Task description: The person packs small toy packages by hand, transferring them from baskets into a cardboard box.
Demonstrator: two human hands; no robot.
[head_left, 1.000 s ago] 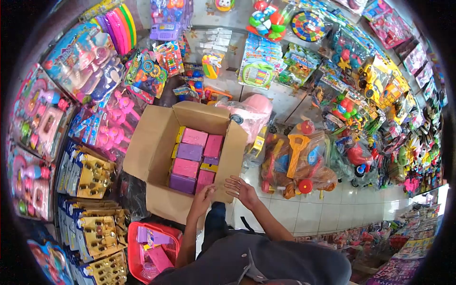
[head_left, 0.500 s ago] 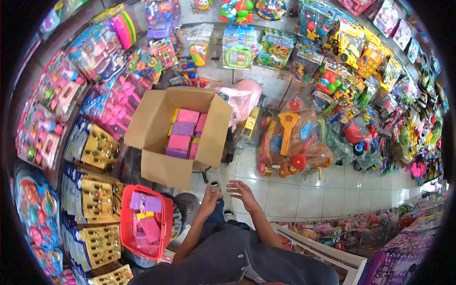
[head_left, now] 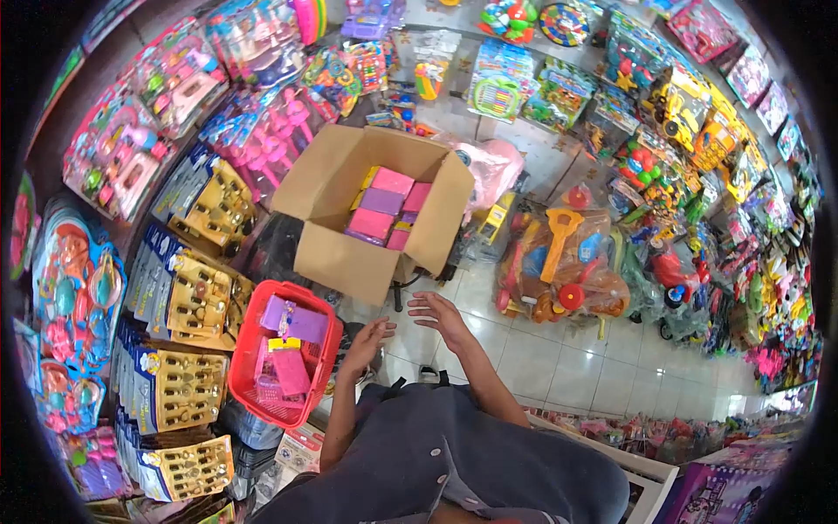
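Hands free above floor, box ahead

Hands are both empty in my head view. I see the left hand [head_left: 367,339] with fingers spread and released, palm turned inward, hovering over the tiled floor [head_left: 559,367]. It touches nothing. The right hand [head_left: 443,316] is likewise open, fingers extended and relaxed, holding nothing. The two hands sit near each other, apart, with a narrow gap between them.

Nearest thing ahead of the hands is the cardboard box [head_left: 336,259]. It stands upright with all flaps folded outward. Its front wall lies just beyond the fingertips, not in contact with either hand. Inside the box I see pink and purple packs [head_left: 381,210] stacked in rows, with yellow edges showing on the left side. I cannot tell how deep the stack goes.

A red basket [head_left: 249,349] stands to the left of the left hand, near it but clear of it. It holds more purple and pink packs of the same kind, lying loose.

Surroundings:
- Carded toy sets [head_left: 196,297] in yellow and blue lean in rows left of the basket.
- A wrapped ride-on toy [head_left: 563,271] stands right of the box, well apart from the right hand.
- A pink bag [head_left: 497,166] rests just behind the box's right flap.
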